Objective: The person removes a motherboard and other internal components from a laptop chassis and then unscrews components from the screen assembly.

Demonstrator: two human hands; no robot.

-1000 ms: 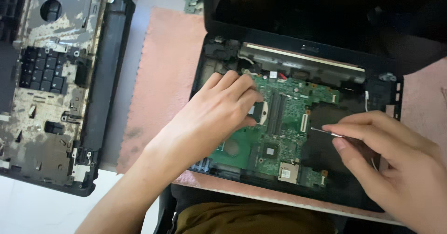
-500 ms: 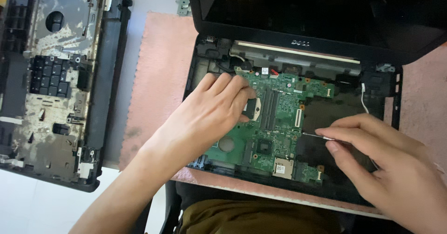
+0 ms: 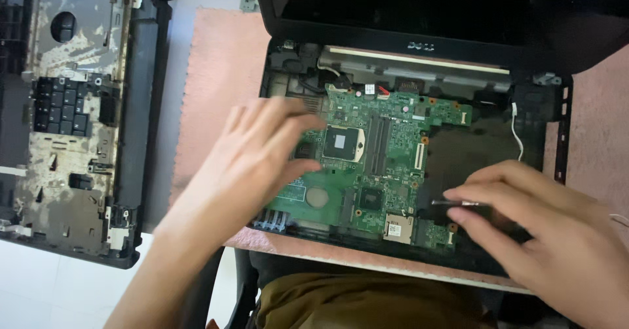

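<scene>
On a pink mat (image 3: 216, 73) over a white table (image 3: 39, 290), our left hand (image 3: 255, 159) rests spread on the motherboard (image 3: 380, 165); our right hand (image 3: 544, 224) pinches a thin tool (image 3: 455, 202), lying sideways, tip leftward.

Soft, even daylight; bright white surface at lower left; left hand (image 3: 252, 165) slightly motion-blurred; dark screen (image 3: 419, 5) underexposed; shadows faint.

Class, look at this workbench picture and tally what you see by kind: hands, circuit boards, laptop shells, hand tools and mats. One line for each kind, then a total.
Hands: 2, left hand and right hand
Green circuit boards: 1
Laptop shells: 2, open base and removed cover
Thin metal tools: 1
Pink mats: 1
Total: 7
</scene>
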